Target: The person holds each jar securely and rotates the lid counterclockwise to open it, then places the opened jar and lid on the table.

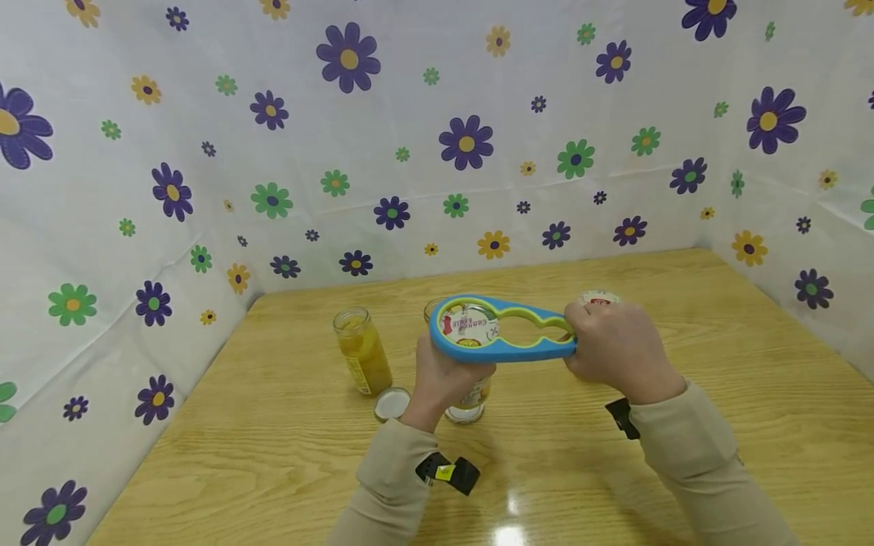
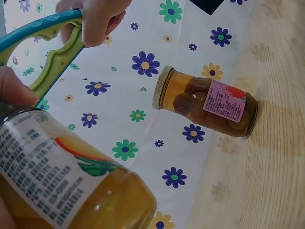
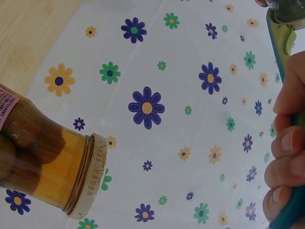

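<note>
My left hand [image 1: 447, 379] holds a glass jar [image 2: 90, 171] of yellow fruit with a printed label. A blue and green multi-ring jar opener [image 1: 508, 350] lies over the jar's top, its largest ring around the patterned lid [image 1: 470, 324]. With curled fingers, my right hand [image 1: 617, 349] grips the opener's narrow end. Behind that hand, a capped jar of dark round fruit [image 2: 209, 102] stands on the table; in the head view only its lid [image 1: 601, 297] shows. The held jar's lower body is mostly hidden by my left hand in the head view.
An uncapped jar of yellow fruit [image 1: 363, 353] stands on the left of the wooden table [image 1: 273, 425], a loose lid [image 1: 392, 404] beside it. Another lid [image 1: 466, 414] lies below my left hand. A glass rim [image 1: 430, 307] shows behind the opener. Flowered cloth [image 1: 423, 98] encloses the table's back and sides.
</note>
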A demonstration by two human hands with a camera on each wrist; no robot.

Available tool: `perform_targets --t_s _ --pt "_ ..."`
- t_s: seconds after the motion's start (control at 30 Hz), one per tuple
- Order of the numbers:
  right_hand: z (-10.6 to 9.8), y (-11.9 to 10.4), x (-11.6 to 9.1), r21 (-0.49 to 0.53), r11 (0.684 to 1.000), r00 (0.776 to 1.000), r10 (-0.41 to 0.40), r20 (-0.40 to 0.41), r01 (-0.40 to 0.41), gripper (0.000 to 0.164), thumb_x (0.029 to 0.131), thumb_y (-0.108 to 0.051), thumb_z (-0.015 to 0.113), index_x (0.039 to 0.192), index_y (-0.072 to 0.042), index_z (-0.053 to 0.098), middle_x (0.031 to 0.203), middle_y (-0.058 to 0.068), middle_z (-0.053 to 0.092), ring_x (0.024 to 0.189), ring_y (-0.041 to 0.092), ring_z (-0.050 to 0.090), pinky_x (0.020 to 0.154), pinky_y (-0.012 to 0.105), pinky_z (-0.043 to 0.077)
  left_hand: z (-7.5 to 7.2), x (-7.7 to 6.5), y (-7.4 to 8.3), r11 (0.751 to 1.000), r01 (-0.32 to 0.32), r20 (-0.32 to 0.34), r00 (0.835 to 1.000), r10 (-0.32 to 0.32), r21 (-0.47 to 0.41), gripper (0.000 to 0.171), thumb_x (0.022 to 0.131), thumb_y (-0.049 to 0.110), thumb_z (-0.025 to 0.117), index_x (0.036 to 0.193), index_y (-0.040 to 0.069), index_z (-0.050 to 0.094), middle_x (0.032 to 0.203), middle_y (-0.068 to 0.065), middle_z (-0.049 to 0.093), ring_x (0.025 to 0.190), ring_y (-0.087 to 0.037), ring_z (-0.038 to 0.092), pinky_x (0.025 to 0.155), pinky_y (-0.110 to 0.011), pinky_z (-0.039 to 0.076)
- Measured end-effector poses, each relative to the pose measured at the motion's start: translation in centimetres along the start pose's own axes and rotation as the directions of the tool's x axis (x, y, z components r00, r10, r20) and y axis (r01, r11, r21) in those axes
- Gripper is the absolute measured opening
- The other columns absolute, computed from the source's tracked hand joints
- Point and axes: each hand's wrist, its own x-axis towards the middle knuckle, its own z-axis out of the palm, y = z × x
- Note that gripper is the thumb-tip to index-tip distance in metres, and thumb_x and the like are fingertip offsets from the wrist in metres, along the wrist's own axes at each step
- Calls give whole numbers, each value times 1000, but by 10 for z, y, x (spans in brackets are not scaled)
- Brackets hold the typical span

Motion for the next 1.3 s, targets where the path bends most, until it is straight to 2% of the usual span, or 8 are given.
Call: perform_targets --t_s 0.3,0.73,0.87,1.07,1.3 --pt "1 1 -1 2 1000 1000 -12 -15 12 23 53 -6 59 57 -10 38 48 -4 24 37 9 21 33 21 19 -2 1 0 1000 -4 27 1000 4 6 50 61 -2 71 108 3 54 94 -9 62 88 -20 57 78 -32 47" --pt "-2 4 -1 1 1000 1000 -13 6 13 24 48 -7 58 57 -11 36 47 -5 26 38 9 23 34 21 19 -5 1 -1 991 -46 102 993 59 -128 51 59 -7 69 108 -1 54 95 -14 61 87 -21 57 77 -32 47" --pt "-2 4 -1 2 1000 1000 -19 3 19 25 47 -8 59 58 -11 36 47 -4 27 38 9 23 34 21 19 -8 2 0 985 -24 148 988 50 -171 53 58 -8 68 109 -2 53 96 -15 60 86 -20 57 78 -33 47" --pt "-2 8 -2 30 999 999 -42 -4 42 28 48 -11 63 59 -11 37 48 -5 28 39 8 23 34 21 20 -10 4 3 960 58 250 968 12 -272 62 53 -11 68 111 -5 49 98 -15 57 87 -16 52 83 -36 43" --pt "-3 9 -1 50 997 999 -50 -7 50 28 50 -10 62 58 -11 36 48 -5 28 39 8 23 34 20 19 -12 3 3 939 94 287 958 4 -330 67 51 -11 68 114 -7 45 99 -9 56 89 -15 51 85 -36 41"
